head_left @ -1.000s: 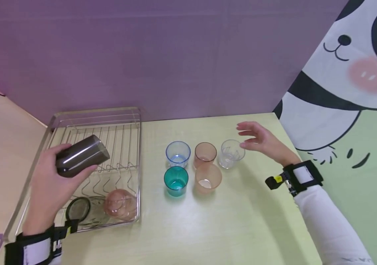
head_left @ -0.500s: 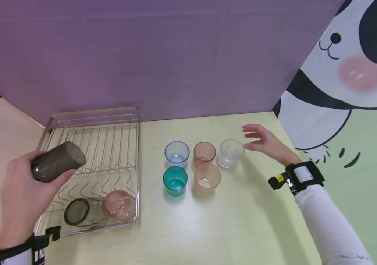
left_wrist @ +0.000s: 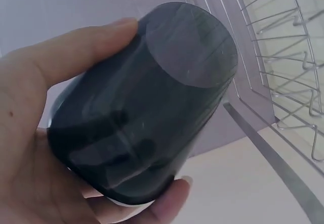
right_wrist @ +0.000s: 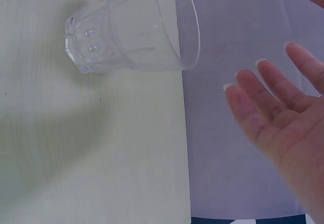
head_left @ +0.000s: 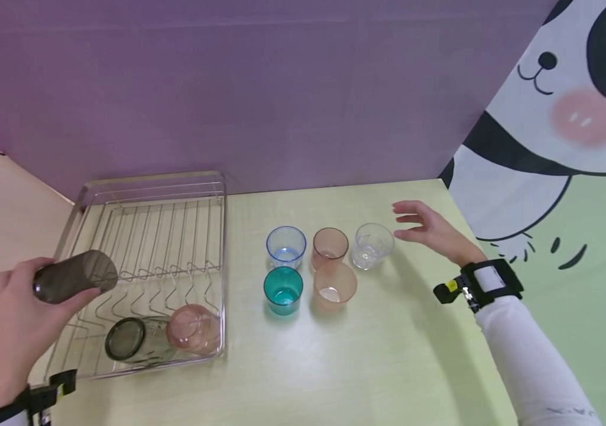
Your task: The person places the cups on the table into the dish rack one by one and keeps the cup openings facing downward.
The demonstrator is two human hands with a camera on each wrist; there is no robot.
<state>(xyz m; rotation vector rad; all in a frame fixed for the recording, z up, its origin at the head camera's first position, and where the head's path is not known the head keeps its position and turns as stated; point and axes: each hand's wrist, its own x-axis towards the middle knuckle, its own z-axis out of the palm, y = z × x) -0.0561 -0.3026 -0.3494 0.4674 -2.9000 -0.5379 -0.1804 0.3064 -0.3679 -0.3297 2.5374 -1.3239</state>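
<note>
Above the left side of the wire rack (head_left: 222,236), the nearer left hand (head_left: 12,325) curls its fingers round the slanting dark glass (head_left: 71,277), mouth rackward, while the right hand (head_left: 430,229), fingers parted, hovers beside the clear glass (head_left: 372,247).

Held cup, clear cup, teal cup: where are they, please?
Held cup (left_wrist: 136,115): left wrist view, on its side wall.
Clear cup (right_wrist: 134,39): right wrist view, on its side wall.
Teal cup (head_left: 283,291): head view, inside, through its mouth.

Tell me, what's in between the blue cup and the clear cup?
A pinkish-brown cup stands between the blue cup and the clear cup, in the back row; the head view shows it.
</note>
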